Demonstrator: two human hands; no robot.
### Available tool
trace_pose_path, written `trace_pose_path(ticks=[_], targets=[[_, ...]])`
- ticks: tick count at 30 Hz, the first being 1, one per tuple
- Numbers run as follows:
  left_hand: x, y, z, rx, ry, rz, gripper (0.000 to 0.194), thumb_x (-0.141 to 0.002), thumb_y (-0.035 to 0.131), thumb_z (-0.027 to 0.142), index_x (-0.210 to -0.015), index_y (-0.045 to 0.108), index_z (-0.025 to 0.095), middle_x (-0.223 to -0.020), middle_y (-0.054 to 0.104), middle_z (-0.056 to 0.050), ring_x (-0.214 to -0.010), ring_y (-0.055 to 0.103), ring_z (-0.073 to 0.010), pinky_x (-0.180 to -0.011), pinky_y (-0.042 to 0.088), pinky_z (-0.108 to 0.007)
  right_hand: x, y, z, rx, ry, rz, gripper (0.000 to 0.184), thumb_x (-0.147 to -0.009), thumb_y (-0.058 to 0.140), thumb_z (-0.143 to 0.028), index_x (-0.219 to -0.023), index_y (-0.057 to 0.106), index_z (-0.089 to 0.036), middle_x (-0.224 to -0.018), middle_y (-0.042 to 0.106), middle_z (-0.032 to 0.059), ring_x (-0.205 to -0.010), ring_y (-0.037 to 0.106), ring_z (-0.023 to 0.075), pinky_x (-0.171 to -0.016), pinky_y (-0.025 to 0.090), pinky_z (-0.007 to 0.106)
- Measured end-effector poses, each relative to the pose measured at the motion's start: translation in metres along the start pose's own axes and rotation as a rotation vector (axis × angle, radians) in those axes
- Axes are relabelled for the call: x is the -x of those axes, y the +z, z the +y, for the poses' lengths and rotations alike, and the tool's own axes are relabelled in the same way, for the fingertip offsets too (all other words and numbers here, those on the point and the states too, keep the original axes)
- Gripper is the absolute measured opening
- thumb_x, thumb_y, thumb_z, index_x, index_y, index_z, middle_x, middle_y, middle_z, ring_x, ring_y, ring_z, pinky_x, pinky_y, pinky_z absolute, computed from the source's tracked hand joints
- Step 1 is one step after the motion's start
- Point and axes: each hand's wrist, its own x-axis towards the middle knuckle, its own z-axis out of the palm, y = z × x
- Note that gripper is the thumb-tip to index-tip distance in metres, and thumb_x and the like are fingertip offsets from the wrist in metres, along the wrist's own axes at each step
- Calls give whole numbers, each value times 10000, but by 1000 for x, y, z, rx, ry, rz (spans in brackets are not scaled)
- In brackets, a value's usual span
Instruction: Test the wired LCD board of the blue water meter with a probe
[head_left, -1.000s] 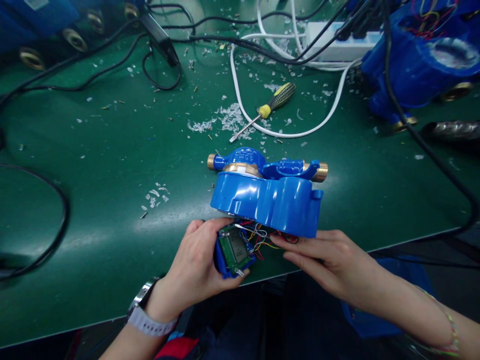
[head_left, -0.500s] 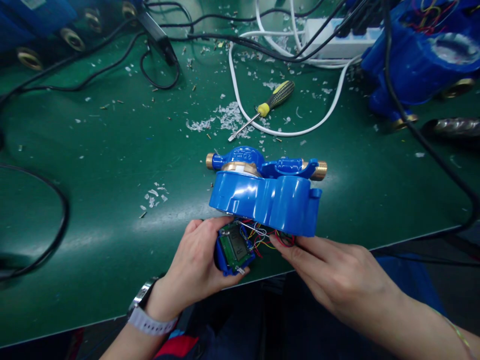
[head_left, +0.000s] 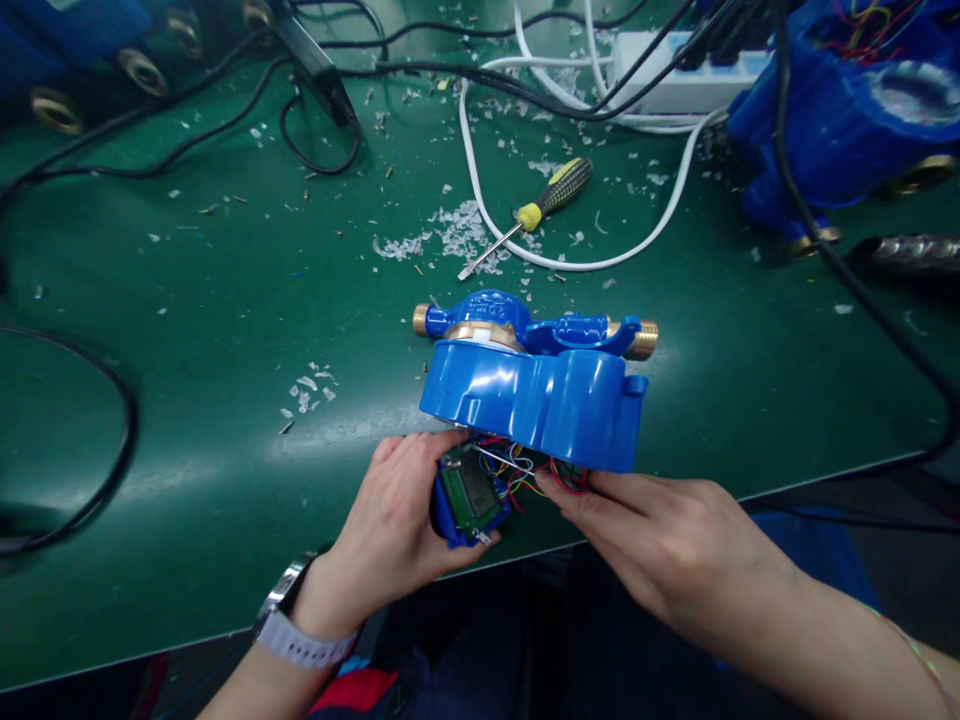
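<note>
A blue water meter [head_left: 529, 400] lies on its side on the green bench, with brass threaded ends and the open face of its housing toward me. My left hand [head_left: 401, 510] is closed around a small blue-backed circuit board with a display [head_left: 474, 490], held just below the housing. Several thin coloured wires [head_left: 517, 468] run between the board and the housing. My right hand [head_left: 652, 540] is at the housing's lower right edge, thumb and fingers pinched together among the wires. A thin pale, straight piece reaches from its fingertips toward the board; whether it is a wire or a tool I cannot tell.
Beyond the meter lies a yellow-and-black screwdriver [head_left: 525, 215] among clear plastic scraps [head_left: 461, 232]. A white power strip [head_left: 682, 80] with looping cables stands at the back. Another blue meter [head_left: 840, 130] is at the right, more blue housings [head_left: 82, 50] at the far left.
The pale straight piece at my right fingertips has shifted slightly against the wires. Both hands and the meter stay almost where they were.
</note>
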Motion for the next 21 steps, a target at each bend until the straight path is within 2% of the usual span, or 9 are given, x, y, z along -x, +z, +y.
trace_pose_path(ticks=[3, 6, 8, 10, 12, 15, 19, 21], targets=[[1, 0, -1, 12, -8, -5, 699, -724, 728, 422, -1260, 389, 128, -1084, 599, -96, -970, 558, -224, -843, 381, -355, 3, 4, 8, -119, 26, -21, 341, -904, 479, -25, -1182, 637, -141, -1028, 684, 64, -757, 692, 204, -670, 606, 329], [1, -1, 0, 1, -11, -5, 691, -732, 720, 421, -1262, 382, 136, -1095, 601, -108, -971, 559, -232, -842, 385, -362, 4, 6, 12, -300, 54, -30, 305, -955, 474, -68, -1208, 628, -142, -1121, 666, 63, -918, 679, 199, -789, 590, 315], [1, -1, 1, -3, -16, -11, 696, -740, 716, 424, -1274, 370, 144, -1106, 599, -119, -977, 558, -241, -836, 392, -365, 3, 5, 12, -472, 79, -15, 312, -966, 478, -77, -1234, 622, -150, -1180, 646, 54, -1023, 646, 174, -871, 553, 272], [1, -2, 1, 1, -20, -18, 722, -737, 723, 432, -1292, 356, 150, -1109, 596, -123, -978, 558, -246, -832, 397, -366, 3, 2, 12, -661, 149, -10, 333, -943, 525, -63, -1229, 638, -193, -1144, 664, 19, -1013, 641, 125, -891, 515, 198], [1, -2, 1, 0, -21, -22, 751, -729, 735, 444, -1303, 349, 152, -1114, 595, -123, -978, 560, -248, -835, 399, -370, 6, -3, 12, -830, 270, -32, 339, -908, 587, -70, -1186, 667, -247, -996, 697, -25, -872, 656, 85, -815, 507, 135], [1, -2, 0, 4, -26, -26, 802, -706, 754, 521, -1293, 352, 150, -1115, 599, -125, -972, 567, -255, -830, 403, -376, 18, -8, 13, -1036, 439, -105, 298, -878, 641, -132, -1139, 660, -275, -816, 668, -43, -693, 615, 72, -660, 491, 113], [4, -9, 0, 115, -47, -98, 997, -640, 660, 761, -1369, 311, 179, -1228, 561, -138, -1069, 545, -286, -892, 404, -414, 43, -3, 9, -1271, 566, -113, 143, -961, 568, -292, -1061, 593, -193, -706, 613, 5, -556, 519, 82, -496, 415, 134], [6, -14, 0, 200, -85, -153, 920, -724, 580, 760, -1415, 286, 228, -1295, 524, -123, -1128, 519, -280, -932, 409, -426, 55, 4, 4, -1350, 588, -79, 234, -1004, 498, -387, -1014, 580, -168, -664, 586, 19, -504, 457, 84, -453, 370, 152]])
